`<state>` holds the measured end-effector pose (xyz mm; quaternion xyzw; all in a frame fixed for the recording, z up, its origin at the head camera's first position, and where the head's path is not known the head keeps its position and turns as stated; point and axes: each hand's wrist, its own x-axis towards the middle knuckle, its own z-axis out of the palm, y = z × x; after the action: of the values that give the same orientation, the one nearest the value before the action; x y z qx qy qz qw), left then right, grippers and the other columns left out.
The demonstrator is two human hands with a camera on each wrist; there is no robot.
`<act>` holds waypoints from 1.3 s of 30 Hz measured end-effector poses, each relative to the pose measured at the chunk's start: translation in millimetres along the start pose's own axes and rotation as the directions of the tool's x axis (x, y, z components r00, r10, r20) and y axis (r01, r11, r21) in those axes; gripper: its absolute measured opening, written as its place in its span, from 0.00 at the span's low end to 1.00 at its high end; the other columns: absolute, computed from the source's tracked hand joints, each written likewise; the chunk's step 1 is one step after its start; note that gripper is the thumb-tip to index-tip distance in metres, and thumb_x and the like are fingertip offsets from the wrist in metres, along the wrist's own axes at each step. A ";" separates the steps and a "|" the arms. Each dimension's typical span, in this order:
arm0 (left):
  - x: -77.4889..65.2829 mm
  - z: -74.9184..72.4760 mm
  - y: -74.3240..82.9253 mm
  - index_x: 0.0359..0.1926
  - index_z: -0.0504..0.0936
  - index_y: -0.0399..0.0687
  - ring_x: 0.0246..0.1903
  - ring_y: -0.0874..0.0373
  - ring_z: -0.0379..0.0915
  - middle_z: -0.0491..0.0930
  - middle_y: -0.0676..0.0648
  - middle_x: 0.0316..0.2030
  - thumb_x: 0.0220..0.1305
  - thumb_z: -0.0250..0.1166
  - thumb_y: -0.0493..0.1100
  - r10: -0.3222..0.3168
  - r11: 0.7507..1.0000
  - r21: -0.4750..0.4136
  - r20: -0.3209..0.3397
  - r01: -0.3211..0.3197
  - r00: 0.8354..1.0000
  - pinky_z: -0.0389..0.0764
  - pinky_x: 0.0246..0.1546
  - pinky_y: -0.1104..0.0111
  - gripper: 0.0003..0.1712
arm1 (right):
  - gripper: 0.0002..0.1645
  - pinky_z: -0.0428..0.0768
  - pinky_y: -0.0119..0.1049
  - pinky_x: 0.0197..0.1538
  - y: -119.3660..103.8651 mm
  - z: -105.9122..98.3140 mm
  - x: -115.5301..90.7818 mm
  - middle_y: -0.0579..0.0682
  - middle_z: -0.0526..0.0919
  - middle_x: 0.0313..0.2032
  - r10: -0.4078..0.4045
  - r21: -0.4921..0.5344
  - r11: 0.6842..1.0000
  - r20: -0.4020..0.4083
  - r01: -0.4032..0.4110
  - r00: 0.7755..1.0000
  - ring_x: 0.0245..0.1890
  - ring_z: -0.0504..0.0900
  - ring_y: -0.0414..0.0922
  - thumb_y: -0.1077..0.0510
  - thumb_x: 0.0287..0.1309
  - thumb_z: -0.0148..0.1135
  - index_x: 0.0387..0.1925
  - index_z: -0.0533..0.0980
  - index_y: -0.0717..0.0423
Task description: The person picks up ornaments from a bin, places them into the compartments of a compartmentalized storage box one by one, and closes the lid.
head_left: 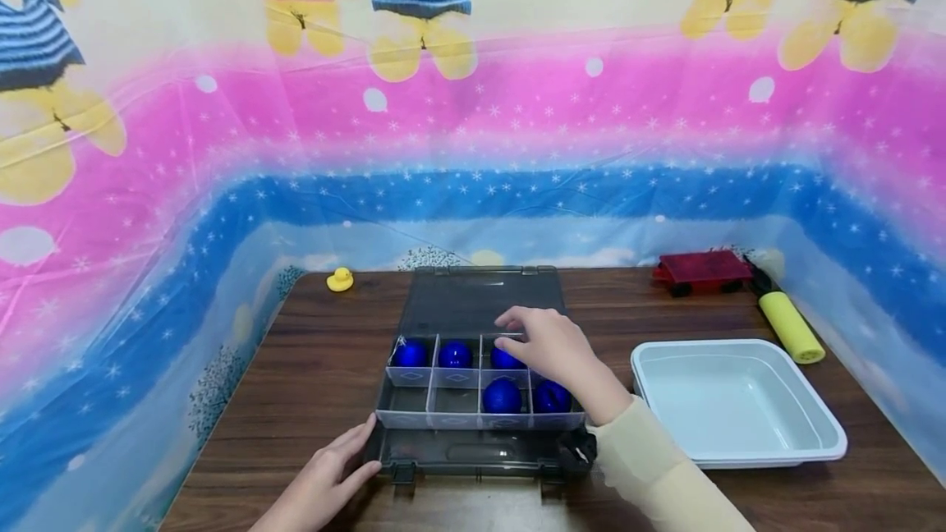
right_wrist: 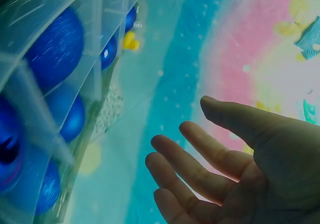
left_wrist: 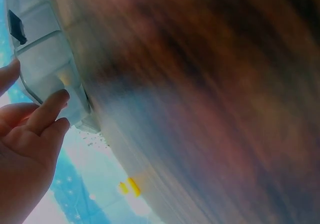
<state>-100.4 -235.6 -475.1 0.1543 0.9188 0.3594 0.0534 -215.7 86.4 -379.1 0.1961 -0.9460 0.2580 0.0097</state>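
Observation:
A dark see-through divided case (head_left: 399, 417) lies with its lid (head_left: 473, 302) tipped back. Several blue baubles sit in its compartments: the left one (head_left: 410, 354) in the back row shows a silvery loop, and two, one of them a textured bauble (head_left: 502, 396), are in the front row at right. My right hand (head_left: 550, 343) hovers over the back right compartments, fingers spread and relaxed, and hides part of a bauble; the right wrist view shows nothing in it. At the case's front left corner, my left hand (head_left: 336, 466) rests with nearly straight fingertips and thumb against the side.
To the right stands a white basin (head_left: 739, 454), with a yellow cylinder (head_left: 791, 327) and a red toy wagon (head_left: 702, 272) behind it. A yellow rubber duck (head_left: 340, 279) sits at the back left. Black fabric (head_left: 576, 448) is at my right cuff. Patterned cloth (head_left: 517, 187) surrounds the table.

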 end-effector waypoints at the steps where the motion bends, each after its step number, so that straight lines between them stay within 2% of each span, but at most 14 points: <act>1: 0.4 -0.2 0.0 0.69 0.60 0.29 0.60 0.35 0.64 0.65 0.27 0.62 0.68 0.61 0.46 -0.001 1.000 -0.002 0.003 0.001 1.000 0.70 0.54 0.47 0.37 | 0.18 0.79 0.41 0.38 4.5 -1.5 -3.5 0.45 0.84 0.45 0.011 0.001 1.000 -0.005 -0.011 1.000 0.36 0.80 0.41 0.46 0.60 0.66 0.51 0.80 0.44; 10: 3.7 -0.2 0.6 0.69 0.60 0.30 0.61 0.37 0.64 0.65 0.28 0.63 0.69 0.61 0.47 -0.007 1.000 -0.006 0.025 0.008 1.000 0.70 0.54 0.48 0.37 | 0.23 0.79 0.43 0.35 46.2 -1.3 -29.3 0.50 0.80 0.49 0.130 0.010 0.992 -0.037 -0.130 0.991 0.38 0.79 0.45 0.47 0.59 0.67 0.56 0.78 0.46; 14: 4.0 -2.1 2.7 0.69 0.62 0.31 0.60 0.38 0.65 0.66 0.30 0.63 0.69 0.61 0.48 -0.030 1.000 -0.005 0.036 0.030 0.999 0.72 0.53 0.50 0.36 | 0.27 0.79 0.48 0.41 63.3 4.3 -35.6 0.55 0.76 0.54 0.169 -0.002 0.986 -0.059 -0.169 0.984 0.40 0.78 0.49 0.50 0.60 0.66 0.60 0.75 0.50; 16: 5.3 -3.5 3.8 0.67 0.66 0.34 0.59 0.40 0.67 0.69 0.33 0.61 0.68 0.61 0.48 -0.055 0.998 -0.006 0.015 0.055 0.998 0.73 0.53 0.51 0.33 | 0.28 0.78 0.52 0.45 70.0 6.9 -37.0 0.57 0.75 0.56 0.185 -0.003 0.983 -0.063 -0.186 0.981 0.42 0.78 0.51 0.51 0.62 0.65 0.62 0.73 0.54; 20: 11.9 -9.1 6.1 0.59 0.79 0.45 0.53 0.49 0.75 0.79 0.45 0.53 0.68 0.61 0.49 -0.139 0.990 0.017 -0.083 0.141 0.987 0.78 0.49 0.55 0.22 | 0.30 0.74 0.57 0.53 80.6 10.4 -35.7 0.63 0.72 0.58 0.234 0.006 0.972 -0.058 -0.234 0.971 0.52 0.76 0.58 0.53 0.65 0.61 0.65 0.69 0.60; 23: 20.8 -16.0 5.5 0.55 0.81 0.48 0.49 0.52 0.77 0.81 0.49 0.49 0.69 0.60 0.48 -0.175 0.983 0.037 -0.142 0.182 0.974 0.78 0.47 0.55 0.17 | 0.30 0.71 0.59 0.56 87.0 12.9 -31.0 0.65 0.70 0.60 0.271 0.002 0.963 -0.030 -0.271 0.962 0.57 0.72 0.61 0.55 0.67 0.58 0.66 0.67 0.63; 25: 28.0 -21.0 3.9 0.56 0.80 0.44 0.50 0.50 0.76 0.80 0.46 0.50 0.71 0.59 0.45 -0.168 0.983 0.046 -0.154 0.177 0.974 0.77 0.48 0.52 0.17 | 0.29 0.69 0.59 0.57 91.0 14.5 -26.9 0.66 0.70 0.60 0.295 -0.008 0.956 0.004 -0.295 0.956 0.58 0.71 0.62 0.56 0.68 0.56 0.66 0.66 0.65; 31: 53.0 -31.8 -0.6 0.61 0.72 0.30 0.59 0.36 0.65 0.73 0.31 0.57 0.73 0.51 0.34 -0.097 0.990 0.092 -0.106 0.107 0.990 0.66 0.57 0.44 0.20 | 0.27 0.69 0.59 0.58 100.0 16.1 -15.5 0.66 0.70 0.61 0.355 -0.043 0.935 0.114 -0.352 0.928 0.59 0.70 0.62 0.56 0.72 0.47 0.64 0.67 0.69; 36: 77.4 -37.0 -2.5 0.64 0.67 0.28 0.66 0.30 0.50 0.65 0.26 0.62 0.75 0.47 0.35 -0.104 0.991 0.082 -0.054 0.108 0.993 0.56 0.62 0.40 0.22 | 0.27 0.69 0.59 0.58 101.1 16.1 -6.1 0.65 0.71 0.60 0.374 -0.049 0.927 0.179 -0.371 0.910 0.59 0.71 0.61 0.54 0.73 0.42 0.63 0.68 0.68; 39: 89.5 -38.5 -3.2 0.65 0.65 0.27 0.67 0.30 0.47 0.63 0.26 0.63 0.75 0.46 0.36 -0.104 0.992 0.065 -0.037 0.106 0.994 0.54 0.63 0.40 0.23 | 0.28 0.66 0.59 0.60 102.5 17.3 -1.4 0.65 0.71 0.60 0.381 -0.062 0.925 0.199 -0.376 0.903 0.61 0.69 0.62 0.52 0.74 0.40 0.63 0.68 0.68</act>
<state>-193.9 -233.8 -447.7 0.1015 0.9379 0.3276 0.0517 -251.5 159.4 -443.9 0.0347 -0.9646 0.2225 -0.1372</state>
